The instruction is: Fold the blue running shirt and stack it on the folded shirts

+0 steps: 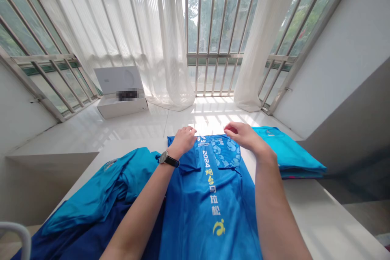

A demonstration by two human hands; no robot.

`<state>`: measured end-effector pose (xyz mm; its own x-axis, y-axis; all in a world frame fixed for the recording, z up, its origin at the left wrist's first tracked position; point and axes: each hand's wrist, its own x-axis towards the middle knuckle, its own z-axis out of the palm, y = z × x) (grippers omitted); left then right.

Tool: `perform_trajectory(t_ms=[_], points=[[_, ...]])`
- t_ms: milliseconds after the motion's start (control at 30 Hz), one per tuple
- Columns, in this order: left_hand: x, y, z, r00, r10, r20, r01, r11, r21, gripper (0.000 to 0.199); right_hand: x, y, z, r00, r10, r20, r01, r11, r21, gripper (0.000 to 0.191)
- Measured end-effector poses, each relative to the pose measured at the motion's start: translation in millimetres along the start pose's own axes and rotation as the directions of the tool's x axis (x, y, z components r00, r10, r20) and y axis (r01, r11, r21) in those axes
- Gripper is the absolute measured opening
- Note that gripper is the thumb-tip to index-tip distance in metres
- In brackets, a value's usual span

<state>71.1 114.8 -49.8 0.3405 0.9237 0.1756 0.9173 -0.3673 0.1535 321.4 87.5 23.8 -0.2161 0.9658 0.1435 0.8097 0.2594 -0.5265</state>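
Evidently, the blue 2024 marathon shirt (pixel 195 211) is the main thing: it lies nearest, print up, on the white tabletop (pixel 310 203), straight before the person, prob. so that both hands reach its two sides equally. At its left, a navy garment (pixel 100 227) and, partly over it, a crumpled teal garment (pixel 122 187) lie loose; they are aside, I think, so that the shirt has room.

A bit farther, the left hand (pixel 183 139) (w/ the black-strapped wristwatch (pixel 169 159)) is at the shirt's far end, fingers bent & close together; whether they pinch cloth, can't tell. The right hand (pixel 243 136) is near the other corner, fingers curled, thumb near index; I see no cloth betw. them, but can't be sure.

On the right, a folded teal stack (pixel 292 154) sits neatly, prob. apart from the loose clothes for order. Behind, on the windowsill (pixel 122 132), an open white box (pixel 122 109) stands, lid up. Farthest, sheer curtains (pixel 170 48) hang parted before window bars (pixel 219 55), so daylight enters.
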Motion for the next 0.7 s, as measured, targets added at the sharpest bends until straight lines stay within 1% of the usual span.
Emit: perform_trajectory(t_ms=[67,100,133,167,233,300,333,367,400,433,467,500,533,567,600,633,667,700], points=[[-7,9,-20.9,0.998,0.025,-0.058,-0.026,0.999,-0.025,0.029,-17,-28,-17,0.984,-0.093,-0.155,0.101,0.994,0.041,0.026],[-12,13,-30.5,0.996,0.022,-0.082,-0.025,0.999,-0.031,0.029,-26,-41,-22,0.972,-0.137,-0.189,0.148,0.988,0.049,0.028],[-19,16,-38.8,0.995,0.013,-0.097,-0.016,0.999,-0.031,0.030,-36,-51,-25,0.966,-0.176,-0.191,0.189,0.981,0.049,0.030],[-26,17,-45.4,0.996,0.004,-0.092,-0.007,1.000,-0.025,0.030,-47,-57,-26,0.964,-0.215,-0.153,0.224,0.974,0.039,0.031],[-45,17,-53.5,1.000,-0.002,-0.019,0.002,1.000,-0.011,0.028,-72,-58,-21,0.964,-0.266,-0.007,0.266,0.964,0.012,0.030],[-71,16,-56.5,0.996,0.001,0.084,-0.001,1.000,-0.002,0.024,-103,-42,-10,0.960,-0.253,0.122,0.255,0.967,-0.008,0.030],[-89,17,-57.0,0.995,0.000,0.102,0.002,1.000,-0.021,0.023,-122,-30,-3,0.963,-0.224,0.150,0.229,0.973,-0.015,0.030],[-110,18,-57.0,0.997,-0.003,0.083,0.009,0.998,-0.067,0.023,-143,-16,5,0.971,-0.188,0.148,0.191,0.981,-0.012,0.031],[-134,21,-56.7,0.999,-0.019,0.029,0.023,0.989,-0.143,0.024,-167,-2,12,0.980,-0.154,0.129,0.153,0.988,0.017,0.033],[-162,25,-55.9,0.997,-0.050,-0.055,0.034,0.965,-0.259,0.026,-194,12,20,0.989,-0.118,0.085,0.113,0.991,0.068,0.034],[-193,31,-54.3,0.985,-0.107,-0.138,0.043,0.914,-0.404,0.028,-223,25,28,0.997,-0.073,0.035,0.067,0.988,0.138,0.035],[-226,39,-51.6,0.965,-0.193,-0.177,0.069,0.838,-0.541,0.029,-253,36,37,0.999,0.013,-0.030,-0.006,0.977,0.215,0.037],[-261,47,-47.5,0.936,-0.303,-0.179,0.117,0.749,-0.652,0.032,-284,45,45,0.989,0.127,-0.075,-0.098,0.947,0.306,0.038],[-295,56,-41.7,0.906,-0.394,-0.154,0.163,0.662,-0.732,0.034,-314,53,54,0.963,0.250,-0.103,-0.187,0.892,0.412,0.039],[-329,64,-34.4,0.882,-0.460,-0.102,0.214,0.586,-0.782,0.035,-342,60,63,0.928,0.356,-0.113,-0.252,0.820,0.514,0.042],[-359,71,-25.6,0.862,-0.506,-0.046,0.264,0.523,-0.810,0.036,-367,65,71,0.892,0.439,-0.108,-0.296,0.747,0.596,0.045],[-386,77,-15.8,0.840,-0.543,0.008,0.314,0.473,-0.823,0.038,-389,70,80,0.859,0.502,-0.096,-0.336,0.697,0.633,0.046],[-409,81,-5.3,0.821,-0.567,0.068,0.370,0.437,-0.820,0.040,-407,74,88,0.836,0.543,-0.083,-0.375,0.675,0.636,0.045]])
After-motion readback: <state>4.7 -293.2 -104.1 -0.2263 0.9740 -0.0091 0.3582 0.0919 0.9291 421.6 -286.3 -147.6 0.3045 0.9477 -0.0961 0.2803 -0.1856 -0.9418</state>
